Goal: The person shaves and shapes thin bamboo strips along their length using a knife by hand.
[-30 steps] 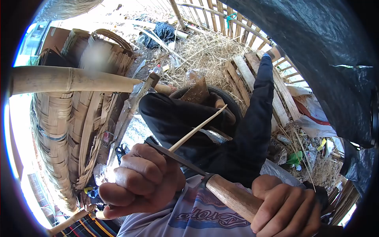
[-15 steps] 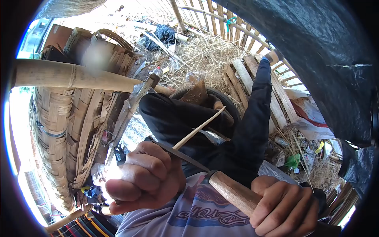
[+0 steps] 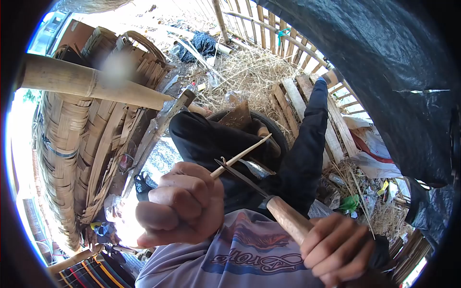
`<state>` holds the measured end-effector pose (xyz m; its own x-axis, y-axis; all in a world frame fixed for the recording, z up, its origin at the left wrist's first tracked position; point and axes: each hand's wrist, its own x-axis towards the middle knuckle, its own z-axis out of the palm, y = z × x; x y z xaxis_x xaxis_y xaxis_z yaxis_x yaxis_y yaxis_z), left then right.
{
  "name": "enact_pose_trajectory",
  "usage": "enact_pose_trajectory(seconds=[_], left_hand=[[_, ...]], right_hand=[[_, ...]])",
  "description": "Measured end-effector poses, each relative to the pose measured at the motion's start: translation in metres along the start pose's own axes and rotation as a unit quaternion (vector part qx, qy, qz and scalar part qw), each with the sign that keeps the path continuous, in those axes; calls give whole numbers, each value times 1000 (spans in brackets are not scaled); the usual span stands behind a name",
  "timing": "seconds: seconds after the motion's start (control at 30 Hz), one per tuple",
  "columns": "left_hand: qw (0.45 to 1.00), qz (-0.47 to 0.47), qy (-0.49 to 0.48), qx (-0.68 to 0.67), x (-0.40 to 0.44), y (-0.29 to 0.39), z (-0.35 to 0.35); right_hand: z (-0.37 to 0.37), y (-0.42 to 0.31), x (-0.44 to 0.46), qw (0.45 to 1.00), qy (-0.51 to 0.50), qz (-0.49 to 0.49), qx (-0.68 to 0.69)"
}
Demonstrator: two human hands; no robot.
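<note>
My left hand [image 3: 185, 204] is closed round the lower end of a thin, pale bamboo stick [image 3: 247, 150], whose pointed tip slants up and to the right over my lap. My right hand [image 3: 338, 249] is wrapped around the wooden handle of a knife [image 3: 287, 216]. The narrow, dark blade crosses the stick just above my left fist and appears to touch it. A small curled shaving [image 3: 224, 161] stands up from the stick at the blade. The end of the stick inside my left fist is hidden.
Rolled woven bamboo matting [image 3: 62, 163] and a thick bamboo pole [image 3: 96, 85] stand on the left. My outstretched leg [image 3: 307, 139] lies beside wooden slats [image 3: 336, 129]. Beyond my legs are a tyre [image 3: 283, 149] and dry straw [image 3: 252, 69]. Dark plastic sheeting [image 3: 374, 62] hangs at right.
The knife has shifted up along the stick, away from my left fist, and a curled shaving now shows at the blade. My right hand has moved slightly left with the handle.
</note>
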<state>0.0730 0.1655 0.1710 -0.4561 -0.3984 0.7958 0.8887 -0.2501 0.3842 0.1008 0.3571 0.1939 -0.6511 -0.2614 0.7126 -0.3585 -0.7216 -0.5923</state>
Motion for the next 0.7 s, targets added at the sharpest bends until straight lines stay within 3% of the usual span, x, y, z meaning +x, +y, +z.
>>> enact_pose_trajectory(seconds=[0.33,0.43,0.47,0.6,0.7], left_hand=[[999,-25,-47,3,-2,-3,26],[998,-43,-49,-10,-2,-3,19],[996,-54,-64,-14,1,0,13],[998,-47,-42,-20,-1,1,12],[999,-32,-19,-15,-2,3,11]], right_hand=[[-13,-3,22,996,-73,-28,45],[-9,1,21,999,-30,1,26],[-19,10,13,997,-72,-27,33],[-10,15,11,998,7,-50,43],[-17,20,8,996,-65,-41,51]])
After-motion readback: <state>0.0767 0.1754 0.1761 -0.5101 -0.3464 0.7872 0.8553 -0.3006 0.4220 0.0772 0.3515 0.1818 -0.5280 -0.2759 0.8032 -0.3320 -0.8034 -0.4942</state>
